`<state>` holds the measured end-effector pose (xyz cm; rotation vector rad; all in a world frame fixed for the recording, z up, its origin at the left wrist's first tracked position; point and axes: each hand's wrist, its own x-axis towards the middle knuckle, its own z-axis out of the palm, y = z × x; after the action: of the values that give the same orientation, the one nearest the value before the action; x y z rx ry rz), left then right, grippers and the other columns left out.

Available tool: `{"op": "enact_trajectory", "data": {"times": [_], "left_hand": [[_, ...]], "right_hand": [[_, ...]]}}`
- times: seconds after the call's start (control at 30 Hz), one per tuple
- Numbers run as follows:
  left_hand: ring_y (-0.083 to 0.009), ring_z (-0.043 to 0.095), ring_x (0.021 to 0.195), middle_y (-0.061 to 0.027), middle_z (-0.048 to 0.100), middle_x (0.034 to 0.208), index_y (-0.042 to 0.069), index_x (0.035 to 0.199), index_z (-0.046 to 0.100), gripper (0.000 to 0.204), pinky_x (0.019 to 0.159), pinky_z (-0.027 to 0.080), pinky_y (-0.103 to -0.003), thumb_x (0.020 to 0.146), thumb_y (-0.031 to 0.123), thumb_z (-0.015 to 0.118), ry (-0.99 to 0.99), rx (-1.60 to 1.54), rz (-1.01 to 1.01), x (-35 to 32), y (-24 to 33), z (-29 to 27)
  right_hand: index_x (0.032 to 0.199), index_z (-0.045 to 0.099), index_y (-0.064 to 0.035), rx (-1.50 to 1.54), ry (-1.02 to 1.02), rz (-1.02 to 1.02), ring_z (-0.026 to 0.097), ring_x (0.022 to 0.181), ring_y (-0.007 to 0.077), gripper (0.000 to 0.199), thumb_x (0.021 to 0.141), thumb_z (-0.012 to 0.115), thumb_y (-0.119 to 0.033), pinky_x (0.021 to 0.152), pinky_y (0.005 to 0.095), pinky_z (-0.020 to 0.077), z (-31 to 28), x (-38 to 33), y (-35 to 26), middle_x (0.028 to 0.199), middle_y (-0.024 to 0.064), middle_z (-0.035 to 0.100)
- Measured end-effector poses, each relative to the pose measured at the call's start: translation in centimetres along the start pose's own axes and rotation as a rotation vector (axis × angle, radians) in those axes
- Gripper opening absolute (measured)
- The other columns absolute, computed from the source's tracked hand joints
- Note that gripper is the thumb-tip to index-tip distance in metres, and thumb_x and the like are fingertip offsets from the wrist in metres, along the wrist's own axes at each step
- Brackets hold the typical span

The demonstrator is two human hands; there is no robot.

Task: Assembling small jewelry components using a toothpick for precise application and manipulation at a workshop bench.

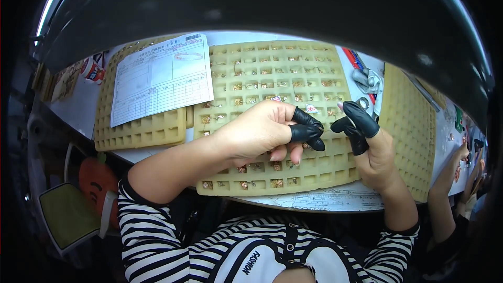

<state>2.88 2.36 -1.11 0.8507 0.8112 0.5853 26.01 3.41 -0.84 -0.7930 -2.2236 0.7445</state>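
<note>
The tabletop (335, 198) carried 3 beige compartment trays. The middle tray (272, 120) held small gold pieces in most cells, so sorting appeared well advanced (several cells near the hands looked empty). A printed form (160, 78) lay on the left tray (139, 128). The left hand (262, 131) pinched its black-capped fingers (306, 132) together on something too small to identify. The right hand (369, 147) held capped fingers (361, 120) slightly parted, just beside.

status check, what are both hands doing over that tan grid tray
Left hand pinched shut, black-capped fingers over the tan grid tray. Right hand fingers part open beside it, gripping nothing visible. Small gold pieces in tray cells. Paper form lies clear on the left tray.
</note>
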Motion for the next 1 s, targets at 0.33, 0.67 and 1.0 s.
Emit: {"op": "enact_trajectory", "data": {"times": [0.33,0.67,1.0], "left_hand": [[-0.0065,0.049,0.041,-0.0088,0.062,0.061,0.001,0.096,0.062,0.016,0.039,0.036,-0.015,0.089,0.014,0.055,-0.028,-0.058,-0.009,0.0,0.1,-0.1],[-0.0094,0.056,0.047,-0.0108,0.063,0.066,0.000,0.106,0.060,0.022,0.043,0.044,-0.017,0.089,0.013,0.054,-0.032,-0.082,-0.009,0.1,0.0,-0.1],[-0.0110,0.058,0.049,-0.0111,0.063,0.067,0.000,0.107,0.060,0.023,0.045,0.046,-0.018,0.090,0.012,0.053,-0.040,-0.072,-0.022,0.0,0.1,-0.1]], "right_hand": [[0.091,0.061,0.0004,-0.287,0.021,-0.260,0.056,0.053,0.0254,0.031,0.060,0.061,0.007,0.047,0.0325,0.0428,0.2,0.7,0.3,0.065,0.0104,0.056],[0.090,0.061,0.0011,-0.287,0.087,-0.282,0.055,0.051,0.0253,0.030,0.060,0.059,0.008,0.045,0.0330,0.0414,0.0,0.5,0.5,0.063,0.0101,0.055],[0.089,0.061,0.0011,-0.241,0.116,-0.254,0.054,0.050,0.0260,0.028,0.063,0.058,0.008,0.045,0.0338,0.0408,0.2,0.5,0.6,0.060,0.0108,0.054]]}}
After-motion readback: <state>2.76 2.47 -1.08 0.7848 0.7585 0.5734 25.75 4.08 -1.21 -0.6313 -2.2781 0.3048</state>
